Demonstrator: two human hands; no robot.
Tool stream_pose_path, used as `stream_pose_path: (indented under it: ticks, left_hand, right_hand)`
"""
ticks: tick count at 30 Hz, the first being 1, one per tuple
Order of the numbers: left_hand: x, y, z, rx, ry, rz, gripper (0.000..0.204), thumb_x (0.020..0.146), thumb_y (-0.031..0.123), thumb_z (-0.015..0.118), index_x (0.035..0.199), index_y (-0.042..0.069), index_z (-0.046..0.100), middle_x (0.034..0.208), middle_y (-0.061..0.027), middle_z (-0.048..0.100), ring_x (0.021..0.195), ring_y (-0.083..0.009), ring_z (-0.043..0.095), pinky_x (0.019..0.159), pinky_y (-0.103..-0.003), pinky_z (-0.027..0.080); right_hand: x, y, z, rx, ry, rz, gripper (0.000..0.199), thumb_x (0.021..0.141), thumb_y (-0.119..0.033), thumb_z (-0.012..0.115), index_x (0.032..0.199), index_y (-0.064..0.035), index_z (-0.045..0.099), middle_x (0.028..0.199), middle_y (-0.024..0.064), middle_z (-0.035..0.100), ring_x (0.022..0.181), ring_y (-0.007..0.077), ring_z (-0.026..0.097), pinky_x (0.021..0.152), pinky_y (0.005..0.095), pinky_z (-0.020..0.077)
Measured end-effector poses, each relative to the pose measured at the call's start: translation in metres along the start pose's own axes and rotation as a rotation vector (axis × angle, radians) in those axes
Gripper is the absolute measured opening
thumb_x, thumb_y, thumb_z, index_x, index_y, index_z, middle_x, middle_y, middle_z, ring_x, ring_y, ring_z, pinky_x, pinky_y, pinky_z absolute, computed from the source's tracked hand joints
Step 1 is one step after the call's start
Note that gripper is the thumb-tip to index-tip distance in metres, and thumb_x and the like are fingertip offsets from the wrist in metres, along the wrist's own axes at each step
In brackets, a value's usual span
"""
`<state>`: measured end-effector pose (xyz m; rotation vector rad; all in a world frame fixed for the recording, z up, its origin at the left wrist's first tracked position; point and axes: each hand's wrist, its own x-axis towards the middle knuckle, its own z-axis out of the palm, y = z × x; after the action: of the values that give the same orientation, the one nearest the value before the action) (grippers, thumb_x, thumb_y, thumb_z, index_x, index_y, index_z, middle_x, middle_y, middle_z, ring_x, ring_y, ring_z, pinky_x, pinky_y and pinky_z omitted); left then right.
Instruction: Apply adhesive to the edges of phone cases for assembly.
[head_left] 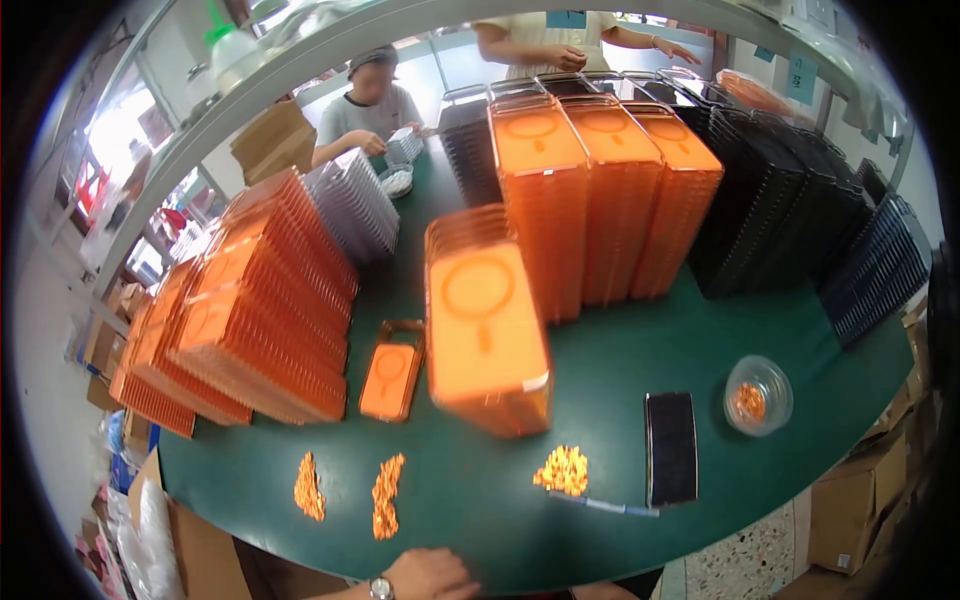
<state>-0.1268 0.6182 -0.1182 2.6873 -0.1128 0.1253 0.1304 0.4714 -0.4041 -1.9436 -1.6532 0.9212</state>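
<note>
Fingers of left hand (432, 574) curled loosely, empty, knuckles at green table (620, 360) edge, wristwatch (381, 588) up

Around the near orange case stack (487, 340), your passage lies in front (small-part piles (563, 470) obstruct); taller stacks (590, 200) block behind.

Surface: green-topped work table (640, 350).
Stacks: orange translucent plastic phone cases (487, 335), black cases (770, 200), clear cases (352, 200).
Single items: one orange case (390, 380) lying flat; black rectangular block (671, 447); thin pen (603, 505).
Small parts: three orange heaps (563, 470); clear round bowl (758, 395).
</note>
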Motion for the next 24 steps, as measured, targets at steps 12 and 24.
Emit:
stream_pose_path:
  ticks: [12, 24]
  left_hand:
    - [-0.013, 0.013, 0.004, -0.124, 0.614, -0.142, 0.008, 0.093, 0.006, 0.070, 0.085, 0.005, 0.068, 0.072, -0.0108, 0.065, 0.064, -0.0265, 0.065, 0.056, -0.036, 0.049]
    - [0.200, 0.052, -0.210, 0.297, 0.805, -0.253, 0.076, 0.100, 0.049, 0.061, 0.157, 0.005, 0.037, 0.133, -0.0282, 0.059, 0.102, -0.0408, 0.071, 0.089, -0.050, 0.057]
  right_hand:
    - [-0.236, -0.119, -0.073, -0.386, -0.187, 0.470, 0.018, 0.085, -0.018, 0.070, 0.093, -0.0050, 0.079, 0.095, 0.0199, 0.077, 0.091, 0.0435, 0.074, 0.081, 0.0522, 0.0599]
    - [-0.122, -0.180, -0.165, -0.614, 0.801, -0.047, 0.023, 0.086, -0.018, 0.075, 0.104, -0.0051, 0.069, 0.103, 0.0110, 0.060, 0.104, 0.0310, 0.056, 0.083, 0.0440, 0.0443]
